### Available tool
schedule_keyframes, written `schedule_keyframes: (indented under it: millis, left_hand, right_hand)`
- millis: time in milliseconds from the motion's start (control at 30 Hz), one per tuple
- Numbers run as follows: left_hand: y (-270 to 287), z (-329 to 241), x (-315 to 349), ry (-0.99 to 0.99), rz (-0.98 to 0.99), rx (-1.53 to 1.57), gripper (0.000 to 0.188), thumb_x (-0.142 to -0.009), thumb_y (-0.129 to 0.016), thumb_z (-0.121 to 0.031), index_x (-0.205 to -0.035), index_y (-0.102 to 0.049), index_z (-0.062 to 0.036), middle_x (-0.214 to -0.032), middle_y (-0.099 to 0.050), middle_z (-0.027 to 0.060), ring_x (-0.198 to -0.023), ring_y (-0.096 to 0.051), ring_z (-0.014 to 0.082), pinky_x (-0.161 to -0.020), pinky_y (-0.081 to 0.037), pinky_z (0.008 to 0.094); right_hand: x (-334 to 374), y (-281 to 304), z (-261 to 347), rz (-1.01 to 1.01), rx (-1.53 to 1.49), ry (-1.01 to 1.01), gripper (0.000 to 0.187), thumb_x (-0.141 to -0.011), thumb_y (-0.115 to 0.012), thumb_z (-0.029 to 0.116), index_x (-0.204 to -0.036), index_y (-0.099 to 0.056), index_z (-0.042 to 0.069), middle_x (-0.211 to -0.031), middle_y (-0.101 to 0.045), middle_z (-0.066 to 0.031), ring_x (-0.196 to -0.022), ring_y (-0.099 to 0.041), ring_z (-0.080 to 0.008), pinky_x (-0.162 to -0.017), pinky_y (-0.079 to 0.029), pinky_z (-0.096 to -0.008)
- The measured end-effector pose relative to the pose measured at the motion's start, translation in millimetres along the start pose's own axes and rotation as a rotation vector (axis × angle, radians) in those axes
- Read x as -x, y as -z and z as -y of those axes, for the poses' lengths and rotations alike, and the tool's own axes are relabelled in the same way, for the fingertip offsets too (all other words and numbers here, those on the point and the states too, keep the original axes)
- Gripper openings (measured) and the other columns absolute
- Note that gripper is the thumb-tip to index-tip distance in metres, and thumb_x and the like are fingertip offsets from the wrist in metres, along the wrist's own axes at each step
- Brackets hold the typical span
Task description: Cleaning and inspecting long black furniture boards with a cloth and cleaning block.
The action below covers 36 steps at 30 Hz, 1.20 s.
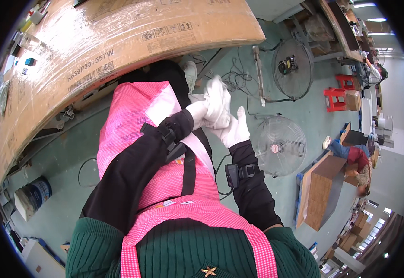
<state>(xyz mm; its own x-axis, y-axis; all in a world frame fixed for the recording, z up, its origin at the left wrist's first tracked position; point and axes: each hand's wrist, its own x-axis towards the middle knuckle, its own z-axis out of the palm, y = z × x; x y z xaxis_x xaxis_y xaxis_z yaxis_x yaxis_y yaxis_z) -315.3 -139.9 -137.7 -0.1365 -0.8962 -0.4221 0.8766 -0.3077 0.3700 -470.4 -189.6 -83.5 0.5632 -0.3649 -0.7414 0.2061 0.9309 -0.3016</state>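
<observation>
Both my hands wear white gloves and meet in front of my lap around a bunched white cloth point(217, 103). My left hand point(197, 114) is closed on the cloth's left side. On the right, my right hand point(235, 131) has its thumb raised and apart, while its fingers pass under the cloth's lower edge and are partly hidden. Black sleeves cover my forearms, with a strapped black device on each. A pink checked apron point(165, 185) lies over my lap.
A table point(174, 32) topped with film-covered cardboard curves across the upper left. Two round fans, one a caged fan point(281, 146), stand on the green floor to the right near loose cables point(239, 81). A bucket point(35, 197) sits left; a person point(357, 160) is beside a brown box point(324, 190).
</observation>
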Motion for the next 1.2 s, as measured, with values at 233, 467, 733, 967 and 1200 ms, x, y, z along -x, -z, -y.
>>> schedule_keyframes:
  millis: [233, 467, 733, 967, 1200]
  left_hand:
    - [13, 4, 6, -0.444, -0.177, -1.663, 0.031, -0.094, -0.048, -0.027, -0.1, -0.068, -0.0041, -0.088, -0.071, 0.0235, -0.082, -0.071, 0.0381, -0.074, -0.057, 0.0463]
    - [-50, 6, 29, -0.546, -0.098, -1.556, 0.03, -0.089, -0.056, -0.031, -0.095, -0.066, -0.0031, -0.09, -0.067, 0.0214, -0.079, -0.068, 0.039, -0.071, -0.054, 0.0496]
    - [-57, -61, 114, -1.215, -0.134, -1.293, 0.025, -0.095, -0.057, -0.029, -0.106, -0.065, -0.0087, -0.101, -0.064, 0.0134, -0.092, -0.065, 0.0354, -0.076, -0.053, 0.0433]
    - [-17, -96, 112, -0.937, -0.968, -0.967, 0.054, -0.088, -0.062, -0.05, -0.114, -0.056, -0.002, -0.101, -0.067, 0.0197, -0.098, -0.067, 0.0375, -0.084, -0.052, 0.044]
    - [-5, -111, 205, -1.281, -1.081, -0.587, 0.047, -0.073, -0.074, -0.032, -0.107, -0.058, -0.0039, -0.094, -0.068, 0.011, -0.096, -0.069, 0.0302, -0.085, -0.052, 0.0396]
  right_hand:
    - [-65, 18, -21, 0.139, 0.399, 0.355, 0.046, -0.105, -0.045, 0.026, -0.142, -0.049, -0.003, -0.138, -0.059, -0.0146, -0.121, -0.06, -0.0259, -0.104, -0.048, -0.0397]
    - [-43, 33, -3, 0.078, -0.072, 0.004, 0.067, -0.099, -0.036, 0.05, -0.148, -0.042, 0.004, -0.149, -0.046, -0.0192, -0.139, -0.042, -0.0372, -0.119, -0.028, -0.0503]
    - [-14, -106, 22, 0.324, 0.409, 0.604, 0.049, -0.096, -0.051, 0.036, -0.129, -0.058, 0.001, -0.12, -0.065, -0.0186, -0.107, -0.065, -0.0346, -0.091, -0.054, -0.0463]
    - [-5, -211, -19, 0.632, 1.041, 0.669, 0.045, -0.092, -0.058, 0.031, -0.124, -0.06, -0.001, -0.114, -0.065, -0.0186, -0.1, -0.065, -0.0332, -0.086, -0.055, -0.0457]
    - [-13, -251, -88, 1.002, 1.333, 0.428, 0.042, -0.088, -0.066, 0.026, -0.119, -0.062, -0.003, -0.107, -0.066, -0.0186, -0.094, -0.065, -0.0317, -0.08, -0.056, -0.0452]
